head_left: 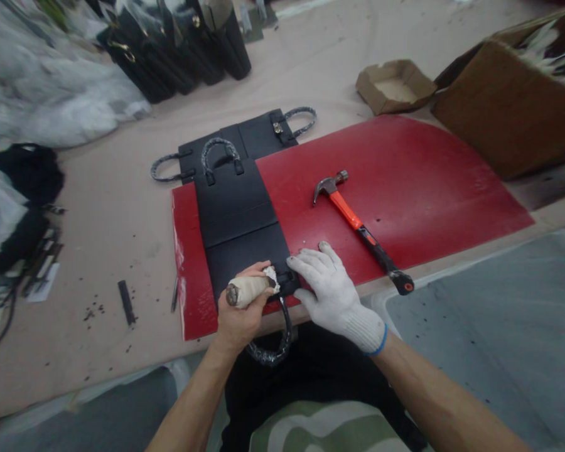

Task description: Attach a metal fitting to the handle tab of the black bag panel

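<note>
On red mat (405,182): wrapped punch (248,290), leather panel (238,220).

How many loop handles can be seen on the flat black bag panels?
4: one far right, one far left, one on the middle panel, and one hanging off the near table edge by the left hand. Others may be hidden.

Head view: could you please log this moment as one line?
left hand: grips wrapped tool | right hand: gloved, presses black bag panel | hammer: lies untouched on red mat
</note>
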Tool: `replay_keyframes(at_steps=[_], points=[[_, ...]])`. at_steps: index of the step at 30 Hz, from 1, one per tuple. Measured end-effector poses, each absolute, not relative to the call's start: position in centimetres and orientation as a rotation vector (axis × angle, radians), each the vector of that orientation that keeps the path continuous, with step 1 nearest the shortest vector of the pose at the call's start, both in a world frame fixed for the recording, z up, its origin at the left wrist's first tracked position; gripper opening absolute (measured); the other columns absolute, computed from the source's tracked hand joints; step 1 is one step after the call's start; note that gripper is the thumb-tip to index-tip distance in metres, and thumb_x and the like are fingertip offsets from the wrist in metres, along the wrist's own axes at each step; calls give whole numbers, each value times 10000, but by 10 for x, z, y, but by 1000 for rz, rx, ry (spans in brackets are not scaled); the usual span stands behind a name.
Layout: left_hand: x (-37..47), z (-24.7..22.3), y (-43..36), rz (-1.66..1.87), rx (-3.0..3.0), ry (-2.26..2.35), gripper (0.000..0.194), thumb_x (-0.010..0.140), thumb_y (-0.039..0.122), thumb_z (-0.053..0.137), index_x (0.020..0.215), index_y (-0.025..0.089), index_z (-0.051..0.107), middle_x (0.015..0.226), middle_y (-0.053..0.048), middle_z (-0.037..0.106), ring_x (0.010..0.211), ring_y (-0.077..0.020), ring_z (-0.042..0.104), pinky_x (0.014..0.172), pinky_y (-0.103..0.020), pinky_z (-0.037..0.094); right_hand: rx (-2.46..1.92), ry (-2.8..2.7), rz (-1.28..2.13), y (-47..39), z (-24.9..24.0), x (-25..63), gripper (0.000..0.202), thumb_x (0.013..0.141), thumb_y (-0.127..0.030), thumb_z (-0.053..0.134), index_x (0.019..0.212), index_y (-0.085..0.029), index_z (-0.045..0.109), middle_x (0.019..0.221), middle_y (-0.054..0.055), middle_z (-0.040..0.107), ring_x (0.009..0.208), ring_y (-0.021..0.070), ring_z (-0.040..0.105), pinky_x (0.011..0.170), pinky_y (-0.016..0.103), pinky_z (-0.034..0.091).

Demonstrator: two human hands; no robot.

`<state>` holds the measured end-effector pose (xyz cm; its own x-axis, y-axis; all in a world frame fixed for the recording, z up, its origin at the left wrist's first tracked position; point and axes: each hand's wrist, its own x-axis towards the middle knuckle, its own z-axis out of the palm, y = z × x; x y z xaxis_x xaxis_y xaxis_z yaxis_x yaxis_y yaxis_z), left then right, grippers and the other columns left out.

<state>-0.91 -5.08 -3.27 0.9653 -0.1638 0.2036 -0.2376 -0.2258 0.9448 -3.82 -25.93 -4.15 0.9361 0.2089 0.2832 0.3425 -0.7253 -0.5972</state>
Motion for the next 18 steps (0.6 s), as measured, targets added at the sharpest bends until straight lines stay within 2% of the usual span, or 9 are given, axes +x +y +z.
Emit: replay_keyframes(at_steps=[7,18], points=[[-8,-34,-50,45,1838,-350,183,860,166,753,1029,168,685,1210,-121,748,1143,-244,720,1039,-406,595,-2399,-386,-272,-259,-43,-38,572,822,-130,685,1382,-162,573,1362,149,637,1307,332,540,1241,653,255],[-10,-34,-54,107,1927,-384,152,885,225,738,1015,165,685,1180,-128,755,1101,-265,737,1009,-445,622,-2389,-378,-262,-260,-43,-40,526,847,-136,672,1364,-175,583,1367,138,634,1317,320,531,1256,639,235]])
